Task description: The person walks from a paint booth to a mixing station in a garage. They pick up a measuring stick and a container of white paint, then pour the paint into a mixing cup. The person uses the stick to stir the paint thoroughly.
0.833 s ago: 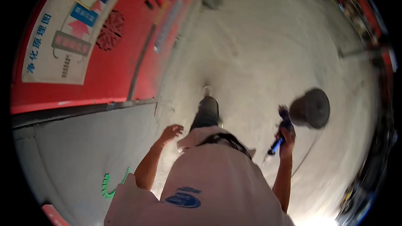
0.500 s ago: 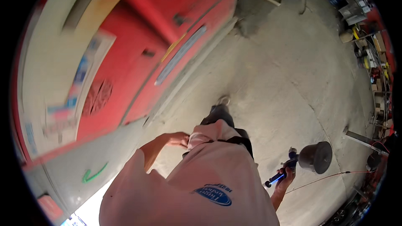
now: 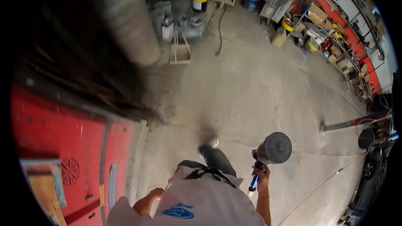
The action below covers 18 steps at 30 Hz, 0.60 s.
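My right hand (image 3: 263, 178) is wrapped round the blue handle of a spray gun (image 3: 255, 181), out in front on the right. A round dark-grey paint cup (image 3: 278, 147) with a lid sits on top of the gun. Beside the left edge of my light shirt hangs my left hand (image 3: 155, 194). Its fingers are mostly hidden against the shirt, and I see nothing in it.
Red panels (image 3: 71, 129) with a round vent stand at the left. A long-handled dustpan (image 3: 180, 54) and a yellow-banded bucket (image 3: 200, 1) are ahead. Cluttered shelves (image 3: 335, 37) line the right, beyond a metal beam (image 3: 343, 126). A dark hose (image 3: 220, 31) lies on the concrete floor.
I have walked forward and turned left, so the red panels now lie lower left and the shelves have come into fuller view. The spray gun stays in my right hand, its cup more upright.
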Each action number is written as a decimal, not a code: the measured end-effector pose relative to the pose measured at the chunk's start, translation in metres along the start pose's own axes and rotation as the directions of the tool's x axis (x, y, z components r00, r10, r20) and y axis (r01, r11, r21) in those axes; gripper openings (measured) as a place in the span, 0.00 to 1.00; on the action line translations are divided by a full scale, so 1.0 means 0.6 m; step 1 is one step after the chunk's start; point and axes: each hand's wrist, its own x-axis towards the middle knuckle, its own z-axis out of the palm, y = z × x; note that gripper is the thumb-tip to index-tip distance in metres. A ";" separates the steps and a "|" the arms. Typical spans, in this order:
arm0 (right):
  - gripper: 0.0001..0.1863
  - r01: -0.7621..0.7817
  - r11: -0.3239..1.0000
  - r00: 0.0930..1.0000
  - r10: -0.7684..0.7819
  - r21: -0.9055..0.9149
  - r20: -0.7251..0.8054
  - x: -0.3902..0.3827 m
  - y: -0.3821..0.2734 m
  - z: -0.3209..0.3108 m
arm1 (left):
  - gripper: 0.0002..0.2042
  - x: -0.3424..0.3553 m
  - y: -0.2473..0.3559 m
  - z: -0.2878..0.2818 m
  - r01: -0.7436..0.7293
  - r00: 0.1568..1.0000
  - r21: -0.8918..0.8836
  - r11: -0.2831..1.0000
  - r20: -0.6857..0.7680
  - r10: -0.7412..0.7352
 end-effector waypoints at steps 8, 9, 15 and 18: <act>0.10 0.125 0.980 0.989 -0.112 -0.156 0.094 0.462 -0.353 0.040 | 0.16 0.120 0.171 -0.388 0.111 0.895 -0.323 0.940 -0.379 -0.236; 0.08 0.143 0.976 0.986 -0.127 -0.162 0.105 0.519 -0.399 0.078 | 0.15 0.142 0.208 -0.476 0.057 0.849 -0.350 0.935 -0.476 -0.230; 0.11 0.156 0.972 0.974 -0.121 -0.175 0.193 0.872 -0.526 0.218 | 0.13 0.094 0.663 -1.169 -0.595 0.307 -0.037 0.803 -0.934 0.185; 0.17 0.171 0.975 0.971 -0.143 -0.139 0.189 1.028 -0.587 0.249 | 0.19 -0.007 0.998 -1.443 -0.792 0.082 0.272 0.547 -0.839 0.537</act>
